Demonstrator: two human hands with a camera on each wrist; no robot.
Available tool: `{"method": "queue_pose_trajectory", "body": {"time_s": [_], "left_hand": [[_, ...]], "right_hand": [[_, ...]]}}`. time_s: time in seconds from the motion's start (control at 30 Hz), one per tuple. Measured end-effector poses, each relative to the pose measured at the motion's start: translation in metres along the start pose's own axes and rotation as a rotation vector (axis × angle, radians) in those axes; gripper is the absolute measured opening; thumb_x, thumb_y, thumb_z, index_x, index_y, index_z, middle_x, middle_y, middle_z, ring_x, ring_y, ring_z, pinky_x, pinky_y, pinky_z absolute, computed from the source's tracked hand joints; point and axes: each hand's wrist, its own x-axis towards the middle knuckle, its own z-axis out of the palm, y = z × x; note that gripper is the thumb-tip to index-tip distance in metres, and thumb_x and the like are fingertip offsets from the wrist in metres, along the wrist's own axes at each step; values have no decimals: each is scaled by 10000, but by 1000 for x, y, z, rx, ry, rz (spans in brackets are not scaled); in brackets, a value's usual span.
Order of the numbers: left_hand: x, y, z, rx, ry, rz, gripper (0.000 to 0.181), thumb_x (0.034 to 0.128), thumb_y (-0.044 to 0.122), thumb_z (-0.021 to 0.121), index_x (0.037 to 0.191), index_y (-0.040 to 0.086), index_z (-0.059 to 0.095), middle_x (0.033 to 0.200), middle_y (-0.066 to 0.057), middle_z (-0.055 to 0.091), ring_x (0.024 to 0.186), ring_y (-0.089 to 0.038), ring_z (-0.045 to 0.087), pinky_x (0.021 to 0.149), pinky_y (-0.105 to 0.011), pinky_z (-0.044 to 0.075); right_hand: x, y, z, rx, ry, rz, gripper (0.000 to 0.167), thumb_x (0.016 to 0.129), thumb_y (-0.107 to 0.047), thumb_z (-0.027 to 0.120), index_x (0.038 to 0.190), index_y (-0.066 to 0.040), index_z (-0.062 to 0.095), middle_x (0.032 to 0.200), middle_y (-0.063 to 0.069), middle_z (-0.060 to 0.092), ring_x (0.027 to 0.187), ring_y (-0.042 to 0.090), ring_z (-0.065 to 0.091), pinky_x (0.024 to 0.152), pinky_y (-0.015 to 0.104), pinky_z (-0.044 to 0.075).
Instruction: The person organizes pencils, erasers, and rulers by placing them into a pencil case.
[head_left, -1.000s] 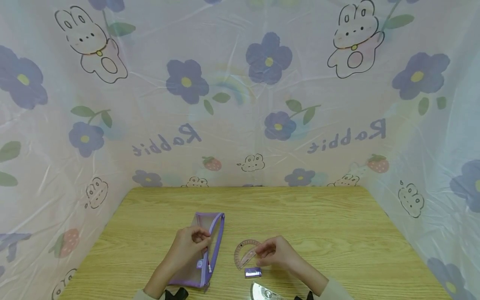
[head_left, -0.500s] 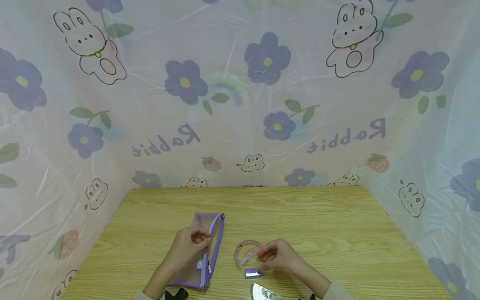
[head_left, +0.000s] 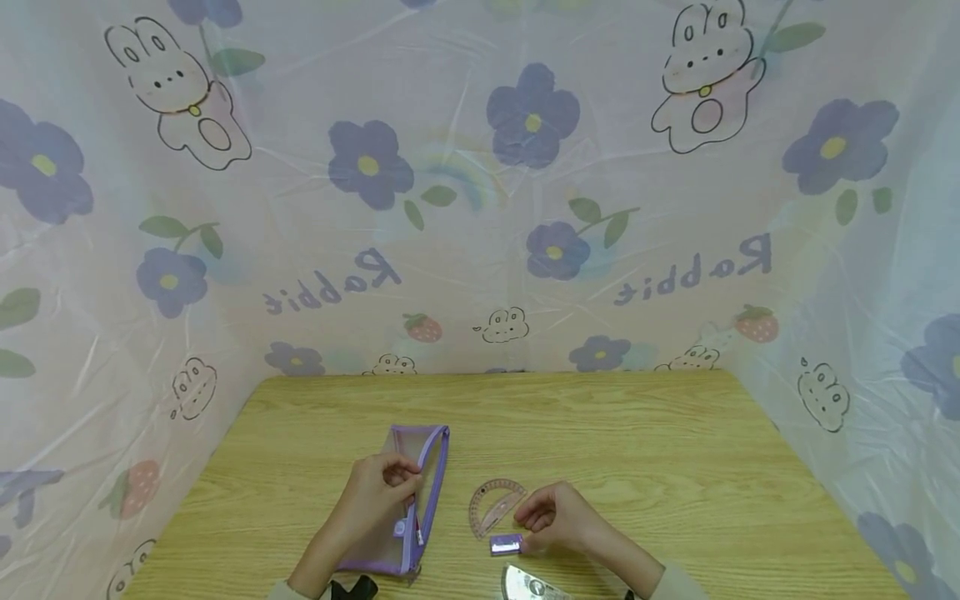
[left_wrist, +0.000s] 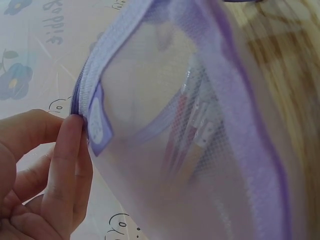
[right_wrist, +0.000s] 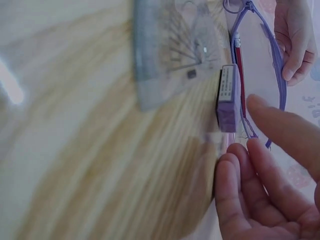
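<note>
My left hand [head_left: 378, 492] pinches the zip edge of a purple mesh pouch [head_left: 372, 546]; the same pinch of the left hand [left_wrist: 50, 170] shows in the left wrist view. The pouch gapes, and pencils [left_wrist: 192, 125] show through its mesh. My right hand [head_left: 566, 521] is at the right end of a small purple block [head_left: 506, 544], just below a pink protractor [head_left: 486, 521]. In the right wrist view the right hand [right_wrist: 272, 175] has thumb and fingers apart beside the labelled block [right_wrist: 229, 100], not gripping it.
A clear ruler-like piece [head_left: 528, 585] lies at the bottom edge of the head view, below the block. The wooden table [head_left: 637, 442] meets a patterned curtain [head_left: 465, 250] at the back and both sides.
My right hand has moved slightly down, away from the protractor's right side to the block's right end. My left hand and the pouch have stayed in place.
</note>
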Motion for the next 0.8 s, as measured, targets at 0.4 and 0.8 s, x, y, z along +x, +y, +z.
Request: {"method": "queue_pose_trajectory", "body": {"time_s": [0.4,0.8], "left_hand": [[-2,1,0,16,-10,22,79,892,10,724,925,-54,693,772,-41,670,637,-142,655,580,-252,584],[0,-3,1,11,-14,38,76,893,5,723,928,-56,693,778,-78,675,632,-151,658,575,-281,591]], "right_hand": [[-3,1,3,-135,-42,-63,291,699,70,855,950,29,714,946,99,699,814,170,628,736,248,570],[-2,3,6,-146,-48,-86,290,683,84,859,925,7,717,922,90,708,786,158,622,714,262,567]]}}
